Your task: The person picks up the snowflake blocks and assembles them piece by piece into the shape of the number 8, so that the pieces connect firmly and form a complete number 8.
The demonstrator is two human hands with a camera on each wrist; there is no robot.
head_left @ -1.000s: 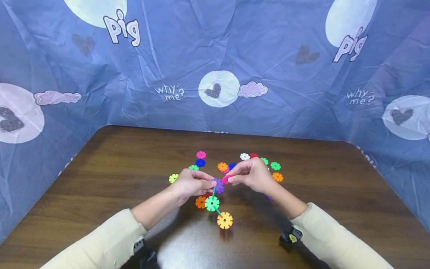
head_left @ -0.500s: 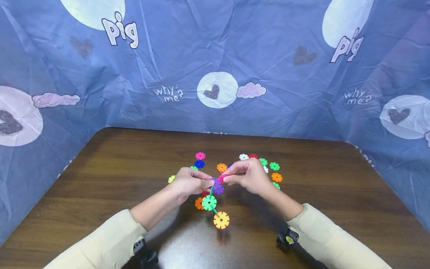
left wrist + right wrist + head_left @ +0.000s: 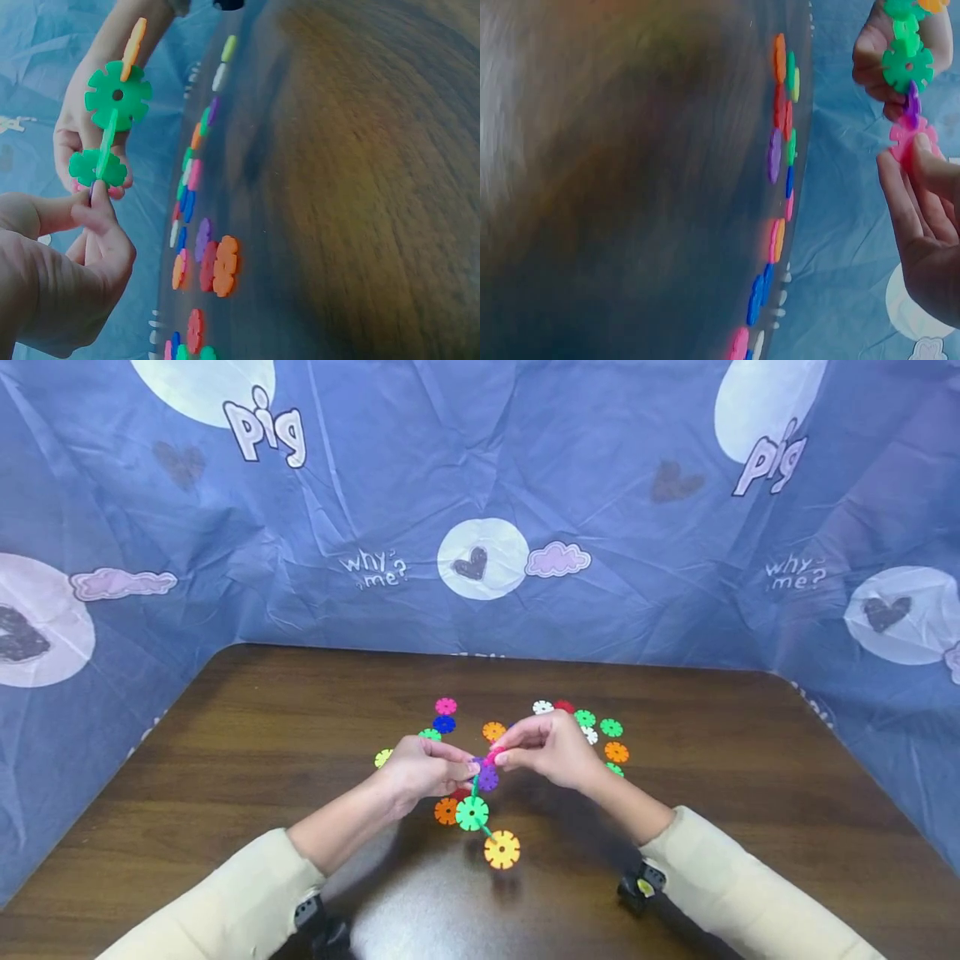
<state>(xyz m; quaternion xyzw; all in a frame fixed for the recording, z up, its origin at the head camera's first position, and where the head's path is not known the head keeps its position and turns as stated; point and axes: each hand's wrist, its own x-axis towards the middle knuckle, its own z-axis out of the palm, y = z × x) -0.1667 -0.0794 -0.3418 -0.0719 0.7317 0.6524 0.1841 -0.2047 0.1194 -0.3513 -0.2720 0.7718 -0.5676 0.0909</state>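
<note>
Above the table, my left hand (image 3: 423, 768) pinches the purple notched disc (image 3: 488, 777) of a small chain of snowflake-style building discs. Green discs (image 3: 118, 96) follow it, joined edge to edge at angles, and a yellow-orange disc (image 3: 502, 850) hangs at the near end. My right hand (image 3: 553, 747) pinches a pink notched disc (image 3: 909, 137) between thumb and fingertips. The pink disc's edge meets the purple one in the right wrist view. How deep their slots interlock is hidden by the fingers.
Loose discs lie behind and below the hands: orange (image 3: 447, 811), blue (image 3: 445, 724), pink (image 3: 446, 706), white (image 3: 543, 707) and green (image 3: 611, 727) ones among them. The brown table (image 3: 300, 718) ends at a blue printed cloth (image 3: 645, 593).
My right hand has moved slightly left, bringing the pink disc from just beside the purple disc into contact with it. The left hand keeps its pinch; the hanging chain swayed slightly.
</note>
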